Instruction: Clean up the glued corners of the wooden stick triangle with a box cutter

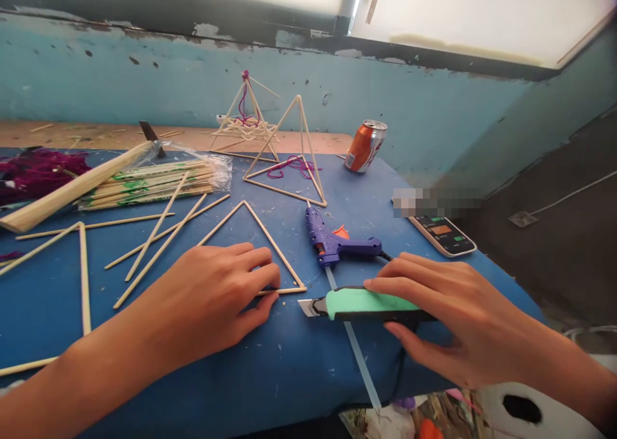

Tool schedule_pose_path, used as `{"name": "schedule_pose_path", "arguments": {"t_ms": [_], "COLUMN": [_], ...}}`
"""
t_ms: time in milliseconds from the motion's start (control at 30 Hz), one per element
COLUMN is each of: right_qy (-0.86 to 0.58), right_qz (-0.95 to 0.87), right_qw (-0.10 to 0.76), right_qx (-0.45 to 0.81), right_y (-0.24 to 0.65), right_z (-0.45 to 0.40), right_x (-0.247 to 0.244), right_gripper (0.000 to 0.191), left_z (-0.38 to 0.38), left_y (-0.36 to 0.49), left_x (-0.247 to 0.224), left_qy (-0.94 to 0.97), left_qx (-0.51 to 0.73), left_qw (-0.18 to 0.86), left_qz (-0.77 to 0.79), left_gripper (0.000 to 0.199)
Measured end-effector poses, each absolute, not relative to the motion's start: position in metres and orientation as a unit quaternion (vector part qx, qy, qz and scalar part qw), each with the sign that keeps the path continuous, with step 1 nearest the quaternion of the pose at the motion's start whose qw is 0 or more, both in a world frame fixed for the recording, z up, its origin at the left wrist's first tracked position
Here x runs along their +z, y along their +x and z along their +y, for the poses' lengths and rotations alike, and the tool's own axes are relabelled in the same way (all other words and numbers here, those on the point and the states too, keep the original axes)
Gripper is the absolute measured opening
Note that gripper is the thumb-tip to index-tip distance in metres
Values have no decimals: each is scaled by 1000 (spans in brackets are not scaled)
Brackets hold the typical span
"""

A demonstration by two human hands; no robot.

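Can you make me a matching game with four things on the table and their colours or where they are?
Things:
1. Glue gun
2. Drink can
3. Phone
4. Utility knife

Clues:
A. orange and silver, near the wall
B. green and black, at the right hand
C. purple, with a clear stick coming out of its back
D. lying face up at the table's right side, screen lit

Right pairs: 1-C, 2-A, 3-D, 4-B
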State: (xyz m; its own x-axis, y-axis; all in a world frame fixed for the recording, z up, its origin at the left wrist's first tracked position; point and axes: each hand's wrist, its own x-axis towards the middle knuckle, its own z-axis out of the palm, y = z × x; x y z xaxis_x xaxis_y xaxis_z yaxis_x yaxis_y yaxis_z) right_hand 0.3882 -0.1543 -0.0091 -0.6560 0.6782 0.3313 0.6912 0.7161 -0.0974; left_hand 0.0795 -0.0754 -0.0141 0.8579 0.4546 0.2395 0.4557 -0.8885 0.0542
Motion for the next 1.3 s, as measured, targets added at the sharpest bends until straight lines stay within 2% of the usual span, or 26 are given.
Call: {"name": "schedule_pose_path", "arguments": {"t_ms": [633,867,1100,1300], "right_qy": [-406,-434,-459,-474], "right_qz": [-901,-887,-876,-867], "right_qw": [153,154,146,153], "right_qx": [5,5,-19,-29], "right_y": [386,377,367,363], "right_z": [-155,-171,-189,-195], "right_x": [-7,-11,-17,-23], "right_gripper": [24,29,44,46], "left_z": [-78,-78,-77,-77], "left_y": [96,97,98,98], "left_x": [-16,-19,-19,-20], "left_qy": [-963,-960,-958,-957], "left_qx": [-132,-140,-145,-141], "left_qw": [-14,-6,-27,-34], "left_qz": [-233,-244,-247,-251], "left_gripper": [21,20,22,22]}}
